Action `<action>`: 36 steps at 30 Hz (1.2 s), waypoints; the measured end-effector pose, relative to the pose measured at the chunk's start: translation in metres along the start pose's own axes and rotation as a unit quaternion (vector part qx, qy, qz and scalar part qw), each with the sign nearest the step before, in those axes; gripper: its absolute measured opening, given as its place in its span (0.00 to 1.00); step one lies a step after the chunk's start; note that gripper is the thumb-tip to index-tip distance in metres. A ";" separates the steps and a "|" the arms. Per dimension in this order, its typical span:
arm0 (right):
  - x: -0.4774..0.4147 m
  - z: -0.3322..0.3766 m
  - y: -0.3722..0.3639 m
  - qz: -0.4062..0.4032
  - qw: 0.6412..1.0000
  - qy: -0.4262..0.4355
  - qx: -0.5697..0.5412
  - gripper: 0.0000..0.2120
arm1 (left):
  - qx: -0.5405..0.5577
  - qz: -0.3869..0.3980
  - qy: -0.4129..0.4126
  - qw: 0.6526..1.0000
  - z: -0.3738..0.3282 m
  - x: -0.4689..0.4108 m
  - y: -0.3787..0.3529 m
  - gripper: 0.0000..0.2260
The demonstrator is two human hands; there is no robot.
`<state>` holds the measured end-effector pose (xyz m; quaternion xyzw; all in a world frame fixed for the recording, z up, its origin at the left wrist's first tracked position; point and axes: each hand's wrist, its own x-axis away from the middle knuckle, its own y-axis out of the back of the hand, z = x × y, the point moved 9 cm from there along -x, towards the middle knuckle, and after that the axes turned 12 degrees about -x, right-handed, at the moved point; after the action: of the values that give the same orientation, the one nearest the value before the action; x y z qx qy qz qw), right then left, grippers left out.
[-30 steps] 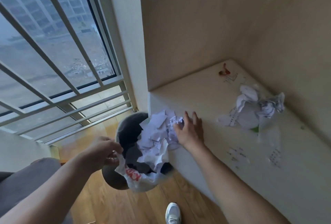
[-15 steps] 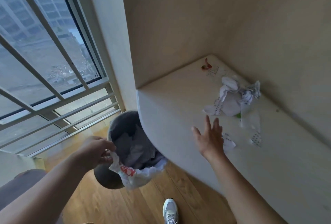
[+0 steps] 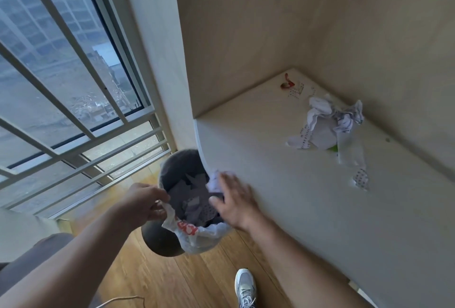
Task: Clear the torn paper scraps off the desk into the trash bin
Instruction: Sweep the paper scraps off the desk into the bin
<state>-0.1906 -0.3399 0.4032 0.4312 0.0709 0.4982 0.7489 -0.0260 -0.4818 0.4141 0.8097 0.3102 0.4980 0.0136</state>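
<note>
A dark grey trash bin (image 3: 177,160) with a white, red-printed bag liner (image 3: 189,230) stands on the floor against the desk's left edge, with several paper scraps (image 3: 194,200) inside. My left hand (image 3: 145,200) pinches the liner's rim. My right hand (image 3: 235,200) lies flat with fingers spread at the edge of the cream desk (image 3: 270,165), touching a small white scrap (image 3: 214,181) that hangs over the bin. A crumpled paper pile (image 3: 327,123) sits far right on the desk, with a small printed scrap (image 3: 360,177) nearer and a further printed scrap (image 3: 296,90) behind.
A small red object (image 3: 286,84) lies in the desk's back corner. Beige walls close the desk at the back and right. A barred window (image 3: 73,86) fills the left. On the wooden floor are my shoe (image 3: 244,288), a grey seat (image 3: 29,256) and a thin cable (image 3: 118,300).
The large heap of scraps dropped into the bin. My right hand reached out onto the desk, then swept back to the edge with a small scrap. My left hand kept hold of the liner.
</note>
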 end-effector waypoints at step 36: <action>-0.117 -0.166 0.175 -0.029 0.980 -0.145 0.130 0.31 | 0.020 -0.012 -0.004 1.000 -0.023 -0.028 0.004 0.08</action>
<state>-0.4572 -0.3154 0.3887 0.5904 0.0378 0.3949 0.7029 -0.0515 -0.5058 0.4047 0.8081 0.3294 0.4883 0.0049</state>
